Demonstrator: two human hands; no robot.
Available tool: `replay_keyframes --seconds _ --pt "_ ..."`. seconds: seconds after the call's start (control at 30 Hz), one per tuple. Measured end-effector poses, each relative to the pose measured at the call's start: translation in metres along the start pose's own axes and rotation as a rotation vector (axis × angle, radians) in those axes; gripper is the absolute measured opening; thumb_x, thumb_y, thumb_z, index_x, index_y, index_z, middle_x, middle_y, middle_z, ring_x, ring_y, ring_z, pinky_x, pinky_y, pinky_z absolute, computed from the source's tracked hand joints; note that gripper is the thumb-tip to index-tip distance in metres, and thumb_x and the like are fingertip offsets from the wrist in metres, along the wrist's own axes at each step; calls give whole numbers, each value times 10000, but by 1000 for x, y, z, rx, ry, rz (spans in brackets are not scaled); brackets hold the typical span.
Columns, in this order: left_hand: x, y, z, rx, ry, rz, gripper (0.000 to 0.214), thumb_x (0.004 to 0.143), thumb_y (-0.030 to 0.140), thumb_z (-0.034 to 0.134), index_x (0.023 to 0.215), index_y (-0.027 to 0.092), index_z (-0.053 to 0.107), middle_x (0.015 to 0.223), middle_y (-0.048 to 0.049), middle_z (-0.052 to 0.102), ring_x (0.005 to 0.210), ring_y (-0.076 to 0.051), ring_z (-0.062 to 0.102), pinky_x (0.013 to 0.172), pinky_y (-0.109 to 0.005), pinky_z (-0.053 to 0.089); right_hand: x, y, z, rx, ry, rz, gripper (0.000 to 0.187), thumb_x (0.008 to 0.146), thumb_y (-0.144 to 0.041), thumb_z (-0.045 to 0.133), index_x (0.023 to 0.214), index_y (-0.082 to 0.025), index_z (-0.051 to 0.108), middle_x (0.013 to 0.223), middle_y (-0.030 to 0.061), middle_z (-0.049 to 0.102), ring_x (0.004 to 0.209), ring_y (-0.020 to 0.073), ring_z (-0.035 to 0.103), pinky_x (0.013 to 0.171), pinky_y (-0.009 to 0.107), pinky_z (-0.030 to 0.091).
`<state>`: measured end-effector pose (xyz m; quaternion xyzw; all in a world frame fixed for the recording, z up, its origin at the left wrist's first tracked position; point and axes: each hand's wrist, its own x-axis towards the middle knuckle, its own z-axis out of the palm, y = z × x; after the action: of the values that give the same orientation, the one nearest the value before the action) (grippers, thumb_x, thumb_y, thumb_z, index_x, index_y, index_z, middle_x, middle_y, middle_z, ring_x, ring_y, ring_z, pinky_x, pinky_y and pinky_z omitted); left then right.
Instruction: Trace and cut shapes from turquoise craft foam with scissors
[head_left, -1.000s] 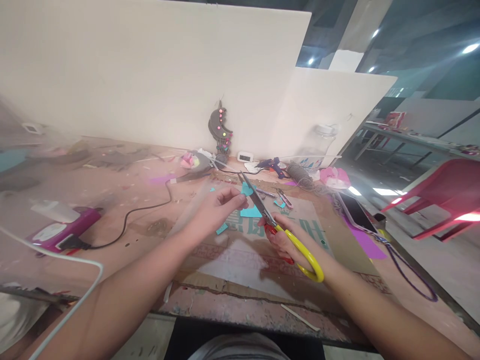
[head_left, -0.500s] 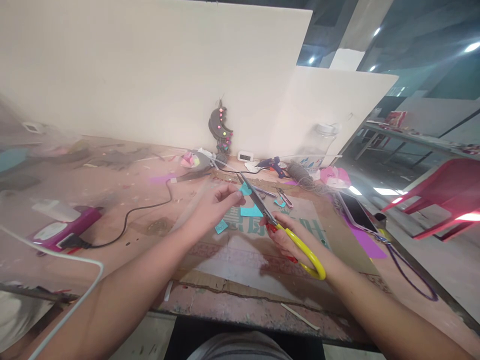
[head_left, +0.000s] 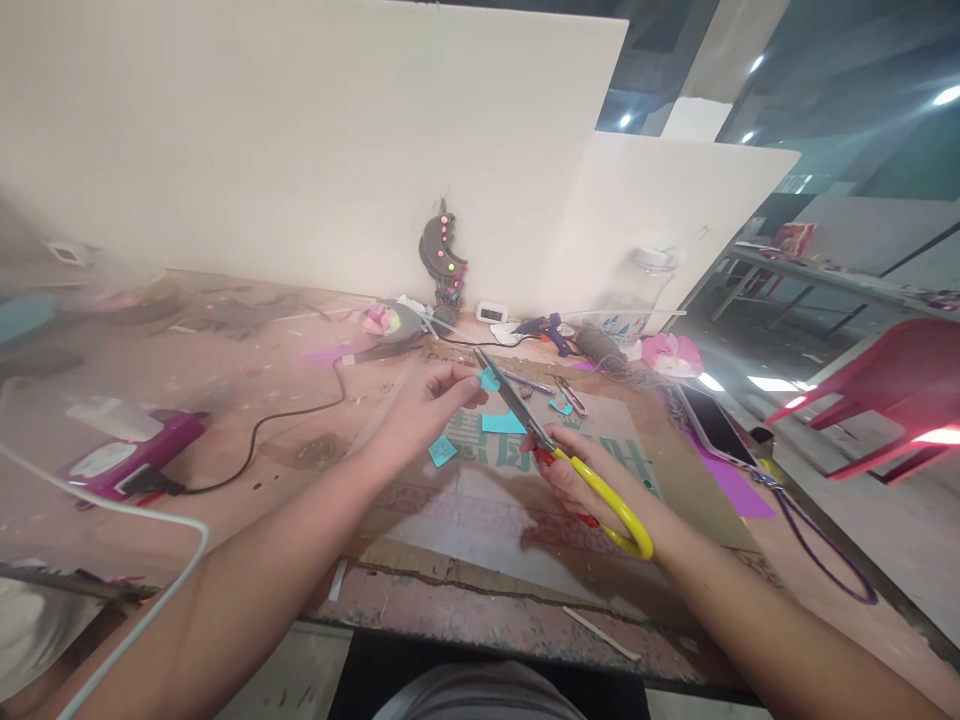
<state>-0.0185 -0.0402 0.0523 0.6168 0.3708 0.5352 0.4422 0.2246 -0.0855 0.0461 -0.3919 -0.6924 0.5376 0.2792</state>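
Note:
My left hand point(head_left: 424, 410) pinches a small turquoise paper piece point(head_left: 490, 380) between thumb and fingers, held above the table. My right hand point(head_left: 581, 480) grips the yellow and red handles of a pair of scissors point(head_left: 559, 455); the metal blades point up and left and meet the turquoise piece. Two turquoise scraps point(head_left: 502, 423) point(head_left: 442, 451) lie on the flattened cardboard sheet point(head_left: 517, 520) beneath my hands.
A phone point(head_left: 709, 420) on purple paper lies at the right. A glue gun point(head_left: 544, 328), twine point(head_left: 596, 345) and a jar point(head_left: 645, 280) sit at the back by the white board. A pink device point(head_left: 127, 455) with a black cable is at the left. A red chair point(head_left: 892, 390) stands right.
My left hand has drawn the turquoise piece slightly left and nearer the blades. One cut scrap now lies lower on the cardboard. The scissors have barely moved.

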Motion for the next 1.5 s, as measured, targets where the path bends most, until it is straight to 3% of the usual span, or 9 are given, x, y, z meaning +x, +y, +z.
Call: replay_keyframes --seconds 0.4,0.67,0.9,1.13,1.5 --pt "4 -6 -2 -25 39 8 295 844 476 680 845 181 676 834 -36 719 809 -184 673 808 -318 516 2 3 1 18 -17 -1 601 835 -747 596 1083 -204 527 657 -91 311 491 72 215 433 225 199" --pt "-1 1 6 23 -45 -38 384 794 549 738 776 167 697 795 -48 718 794 -200 660 761 -316 496 0 -2 4 10 -4 -6 623 820 -758 601 1082 -199 520 683 -77 343 492 72 220 425 230 195" --pt "-1 3 6 -33 -41 -34 352 811 517 718 836 168 680 796 -35 707 791 -185 663 803 -324 509 -2 -5 5 -77 -10 -58 641 855 -788 510 1089 -191 506 745 -51 383 523 78 263 452 231 235" --pt "-8 17 13 -49 -108 -5 330 799 507 733 809 180 693 826 -37 712 812 -190 659 773 -305 514 -5 -7 7 -187 -6 -138 752 862 -837 405 1225 -184 489 775 -12 439 594 119 330 514 257 305" --pt "-6 12 11 -36 -121 34 315 814 481 719 804 168 687 836 -36 697 800 -175 641 751 -283 501 4 15 4 -65 -40 -147 680 879 -785 476 1217 -194 479 720 -60 362 517 77 231 463 230 225"
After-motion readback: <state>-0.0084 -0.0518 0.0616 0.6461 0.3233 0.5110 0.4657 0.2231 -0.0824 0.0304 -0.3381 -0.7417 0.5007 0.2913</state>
